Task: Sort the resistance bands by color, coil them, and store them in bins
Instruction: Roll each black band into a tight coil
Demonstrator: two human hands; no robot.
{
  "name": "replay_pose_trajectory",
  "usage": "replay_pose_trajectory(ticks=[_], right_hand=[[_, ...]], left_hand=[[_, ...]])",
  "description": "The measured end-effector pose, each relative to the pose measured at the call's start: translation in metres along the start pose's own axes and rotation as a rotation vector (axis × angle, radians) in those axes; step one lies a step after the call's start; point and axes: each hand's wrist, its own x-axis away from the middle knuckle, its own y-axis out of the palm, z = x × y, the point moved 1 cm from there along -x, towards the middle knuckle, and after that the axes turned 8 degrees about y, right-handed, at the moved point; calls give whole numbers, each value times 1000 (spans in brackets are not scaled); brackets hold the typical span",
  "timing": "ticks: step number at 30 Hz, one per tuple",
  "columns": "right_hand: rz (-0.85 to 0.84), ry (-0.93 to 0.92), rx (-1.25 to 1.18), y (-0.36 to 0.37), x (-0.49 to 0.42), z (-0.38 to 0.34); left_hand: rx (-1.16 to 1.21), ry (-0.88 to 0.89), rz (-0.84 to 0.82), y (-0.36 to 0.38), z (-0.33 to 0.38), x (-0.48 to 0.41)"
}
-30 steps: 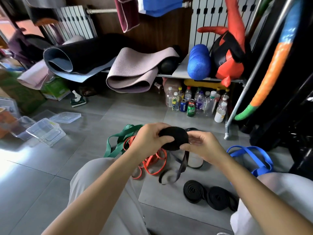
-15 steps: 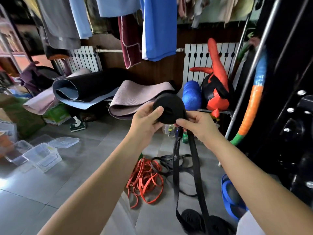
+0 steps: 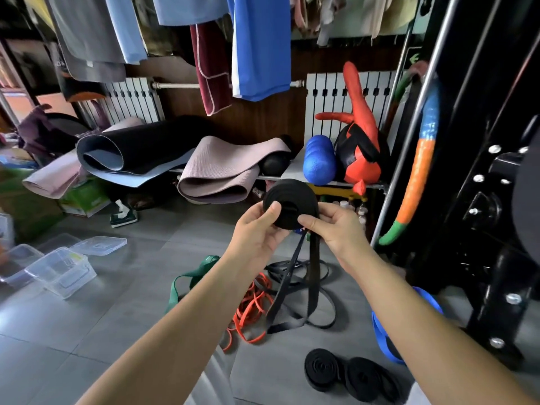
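Two grips share one job, and I place everything from the black coil (image 3: 289, 204) that I hold raised in front of me. Largest is the grey floor (image 3: 122, 331), spread far below the coil, with bare tile running out to the left. The clear bins (image 3: 58, 270) sit low and far left of the coil, well apart from it, with nothing standing between. Under the coil lie the unsorted bands: the green band (image 3: 187, 285) down to the left, the orange bands (image 3: 251, 311) almost straight below, a loose black band (image 3: 321, 273) below, and the blue band (image 3: 388, 334) down to the right. Lowest of all, below and slightly right, two finished coils (image 3: 344, 374) lie touching each other.

The coil's flat face is turned toward me. My left grip (image 3: 263, 232) pinches its left edge, thumb across the face. My right grip (image 3: 336, 226) pinches its lower right edge, just where the tail (image 3: 292, 282) leaves. The tail hangs straight down from the coil as a doubled strap, long axis vertical. I cannot tell whether its bottom loop touches the floor.

I judge the winding only part done. The slack comes from directly below, and my right grip is nearer to it, so it should feed while my left turns the coil. Room is open below and to the left; the metal pole (image 3: 394, 159) stands close on the right.
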Motion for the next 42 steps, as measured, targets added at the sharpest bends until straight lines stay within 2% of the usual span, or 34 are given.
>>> replay_pose_trajectory(ticks=[1, 2, 4, 5, 7, 8, 10, 12, 15, 21, 25, 28, 30, 33, 37, 39, 42], right_hand=[[7, 2, 23, -1, 0, 1], [14, 9, 48, -3, 0, 2], [15, 37, 79, -7, 0, 5], [-4, 51, 89, -8, 1, 6], [-66, 61, 151, -7, 3, 10], [-87, 63, 196, -5, 4, 11], [-89, 80, 252, -3, 7, 15], [-81, 99, 265, -4, 10, 18], [-111, 123, 226, -8, 14, 22], [-87, 160, 159, -22, 25, 27], [-22, 113, 94, -20, 22, 23], [-5, 82, 135, -22, 19, 18], [-15, 76, 213, -27, 16, 15], [-43, 96, 313, -33, 12, 16], [-69, 103, 394, -32, 8, 19], [-78, 94, 379, -30, 6, 20], [-91, 71, 388, -30, 4, 21]], left_hand=[[-48, -5, -6, 0, 0, 0], [-202, 19, -14, 0, 2, -1], [-819, 176, -56, -3, 12, -6], [-1129, 308, -121, -5, 17, -8], [-1593, 595, -385, -4, 24, -10], [-1775, 658, -518, -1, 24, -9], [-1984, 581, -648, 1, 23, -11], [-1988, 448, -663, -2, 21, -14], [-1811, 409, -587, -11, 17, -12], [-1097, 294, -200, -29, 5, -6], [-803, 281, -62, -25, -11, 0], [-575, 160, -11, -23, -22, 10], [-619, 114, -61, -21, -25, 11], [-1021, 186, -211, -18, -13, 1], [-1228, 184, -366, -11, 6, -11], [-1279, 140, -372, -11, 7, -12], [-1231, 51, -333, -12, 7, -15]])
